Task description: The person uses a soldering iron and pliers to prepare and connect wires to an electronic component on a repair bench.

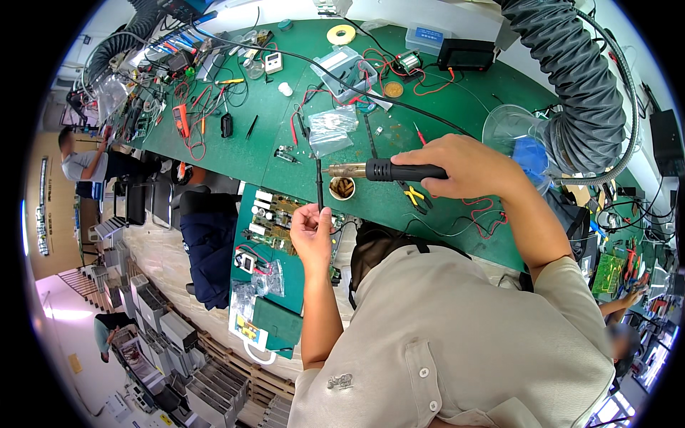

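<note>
My right hand (457,167) is wrapped round the black handle of a heating tool (403,170) with a ribbed collar and a metal barrel. Whether it is a soldering iron or a hot-air pen I cannot tell. Its narrow tip points left, close to the upper part of a thin black rod (320,185), which looks like a test-lead probe. My left hand (311,232) pinches the rod's lower end and keeps it upright. Under the metal barrel is a small round cup (342,188) with brownish contents. Yellow-and-black pliers (415,197) lie below the handle, near my right hand.
A green bench (235,153) carries clear plastic bags (332,130), a plastic box (344,71), an orange multimeter (180,121) and tangled leads. A ribbed extraction hose (581,93) hangs at the right. Circuit boards (278,217) lie beside my left hand. Other people are further off.
</note>
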The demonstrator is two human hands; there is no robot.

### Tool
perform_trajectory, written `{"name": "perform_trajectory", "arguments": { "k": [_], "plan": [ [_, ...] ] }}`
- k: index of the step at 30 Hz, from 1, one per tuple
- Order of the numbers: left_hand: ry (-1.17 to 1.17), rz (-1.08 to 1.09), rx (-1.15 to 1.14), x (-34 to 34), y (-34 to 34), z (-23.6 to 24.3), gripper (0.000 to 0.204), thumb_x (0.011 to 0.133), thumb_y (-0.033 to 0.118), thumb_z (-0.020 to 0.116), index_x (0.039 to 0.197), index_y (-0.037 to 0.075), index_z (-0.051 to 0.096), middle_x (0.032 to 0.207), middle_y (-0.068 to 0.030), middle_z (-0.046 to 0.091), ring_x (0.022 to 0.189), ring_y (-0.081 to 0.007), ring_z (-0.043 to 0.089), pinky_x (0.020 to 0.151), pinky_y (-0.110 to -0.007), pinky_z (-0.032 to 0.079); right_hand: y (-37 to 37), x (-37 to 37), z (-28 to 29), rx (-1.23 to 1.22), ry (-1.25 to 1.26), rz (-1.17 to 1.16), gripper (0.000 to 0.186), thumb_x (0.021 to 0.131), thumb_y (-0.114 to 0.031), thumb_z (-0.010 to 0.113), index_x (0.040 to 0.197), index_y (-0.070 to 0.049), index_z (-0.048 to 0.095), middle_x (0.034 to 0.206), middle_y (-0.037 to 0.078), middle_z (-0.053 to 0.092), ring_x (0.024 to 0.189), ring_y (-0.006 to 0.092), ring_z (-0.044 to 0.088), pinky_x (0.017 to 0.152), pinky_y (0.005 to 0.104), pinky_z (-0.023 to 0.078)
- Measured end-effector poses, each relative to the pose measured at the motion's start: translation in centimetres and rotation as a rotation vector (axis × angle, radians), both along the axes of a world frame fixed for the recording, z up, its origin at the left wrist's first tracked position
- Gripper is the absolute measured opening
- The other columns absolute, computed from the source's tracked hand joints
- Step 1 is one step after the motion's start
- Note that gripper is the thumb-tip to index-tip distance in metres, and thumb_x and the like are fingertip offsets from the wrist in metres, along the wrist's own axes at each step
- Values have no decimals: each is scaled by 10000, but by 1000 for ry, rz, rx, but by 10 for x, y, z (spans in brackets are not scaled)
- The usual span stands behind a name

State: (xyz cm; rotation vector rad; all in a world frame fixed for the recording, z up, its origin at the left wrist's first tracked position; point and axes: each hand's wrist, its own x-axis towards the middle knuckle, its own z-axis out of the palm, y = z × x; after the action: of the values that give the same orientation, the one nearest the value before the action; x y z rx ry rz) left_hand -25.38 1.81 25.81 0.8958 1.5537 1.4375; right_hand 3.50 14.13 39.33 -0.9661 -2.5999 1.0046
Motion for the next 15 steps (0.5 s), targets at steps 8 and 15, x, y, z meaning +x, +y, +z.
{"name": "perform_trajectory", "arguments": {
  "k": [8, 15],
  "plan": [
    [-4, 1, 1, 0, 1, 0, 178, 880, 45, 687, 984, 7, 547, 728, 15, 538, 593, -47, 520, 521, -190, 456, 1, 0, 2, -28, -17, -7, 511, 722, -124, 600, 1232, -126, 629, 721, 129, 621, 659, 323, 599, 597, 423, 455],
    [12, 0, -6, -1, 1, -1, 174, 879, 37, 684, 983, 7, 548, 735, 12, 544, 594, -50, 523, 521, -190, 453, 1, 0, 5, -60, -45, -13, 547, 710, -98, 616, 1255, -139, 624, 778, 118, 651, 694, 318, 603, 606, 410, 459]
  ]
}}
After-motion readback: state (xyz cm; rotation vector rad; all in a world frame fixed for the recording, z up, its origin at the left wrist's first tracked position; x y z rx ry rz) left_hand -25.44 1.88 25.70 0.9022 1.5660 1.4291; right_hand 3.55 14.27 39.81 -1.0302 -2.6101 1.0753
